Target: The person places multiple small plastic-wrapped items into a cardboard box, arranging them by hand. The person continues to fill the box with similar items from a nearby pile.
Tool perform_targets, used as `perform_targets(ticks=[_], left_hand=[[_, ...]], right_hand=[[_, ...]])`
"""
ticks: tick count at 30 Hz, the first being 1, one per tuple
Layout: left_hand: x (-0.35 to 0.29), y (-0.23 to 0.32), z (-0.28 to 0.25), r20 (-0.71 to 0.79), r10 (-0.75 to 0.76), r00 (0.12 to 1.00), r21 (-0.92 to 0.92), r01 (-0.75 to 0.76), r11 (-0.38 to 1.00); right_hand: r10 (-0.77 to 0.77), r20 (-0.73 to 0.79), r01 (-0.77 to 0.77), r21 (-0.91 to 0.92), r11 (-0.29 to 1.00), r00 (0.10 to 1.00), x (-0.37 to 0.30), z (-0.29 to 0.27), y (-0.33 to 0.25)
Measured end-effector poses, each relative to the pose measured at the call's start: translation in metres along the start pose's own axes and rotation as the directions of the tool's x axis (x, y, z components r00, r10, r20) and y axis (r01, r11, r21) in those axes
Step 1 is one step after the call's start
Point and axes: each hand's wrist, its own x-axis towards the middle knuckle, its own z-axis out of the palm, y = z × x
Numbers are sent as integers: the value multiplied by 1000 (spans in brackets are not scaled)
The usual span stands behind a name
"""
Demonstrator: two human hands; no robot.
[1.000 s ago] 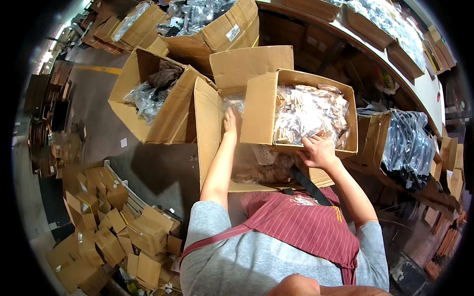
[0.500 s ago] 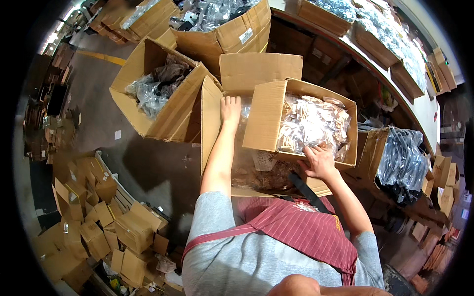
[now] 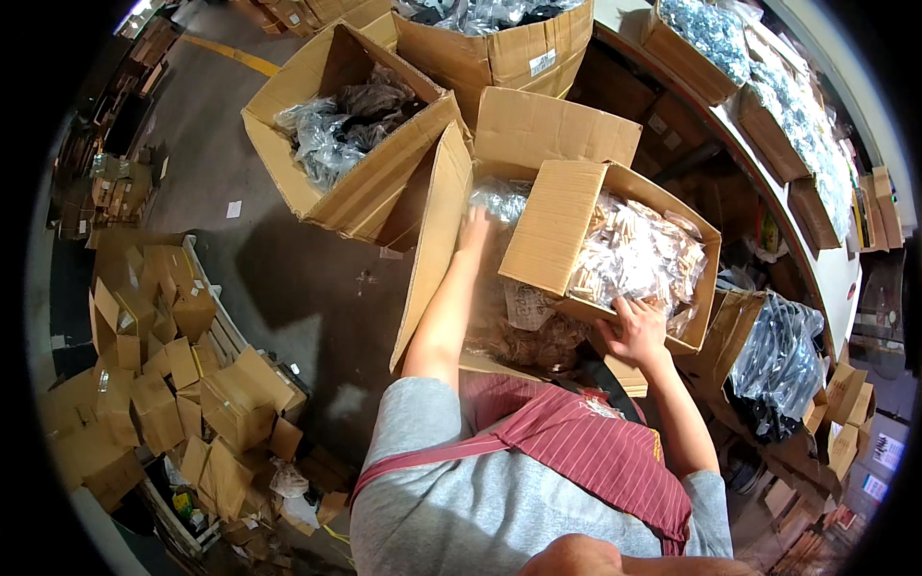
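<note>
A small cardboard box (image 3: 552,226) full of clear bags of light-brown, stick-like pieces (image 3: 639,254) rests on top of a large open carton (image 3: 437,250). My right hand (image 3: 637,331) grips the small box's near rim, fingers over the edge against the bags and thumb outside. Inside the large carton, along its left wall, my left hand (image 3: 474,230) is smeared by motion. Just beyond its fingers lies a clear plastic bag (image 3: 499,199). Brown bagged goods (image 3: 538,341) show at the large carton's near end, and the small box hides part of its inside.
Left of the large carton stands an open box of bagged dark goods (image 3: 336,230); another tall carton (image 3: 538,62) is behind. A bench (image 3: 759,144) bearing filled boxes curves along the right. Discarded cartons (image 3: 240,403) pile up at lower left. Grey bagged goods (image 3: 778,350) sit at right.
My left hand has come off the large carton's far left part and moves beside the clear bag. My right hand stays on the small box's rim. The whole view has shifted and turned slightly.
</note>
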Motion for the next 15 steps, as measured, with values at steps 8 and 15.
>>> perform_targets(ticks=[8, 15], left_hand=[[-7, 69, -71, 129, -288, 949, -409, 316, 856], [-78, 2, -1, 362, 109, 926, 263, -213, 941]], right_hand=[[-5, -47, 5, 14, 1000, 999, -6, -2, 8], [-18, -22, 20, 73, 997, 1000, 0, 4, 9]])
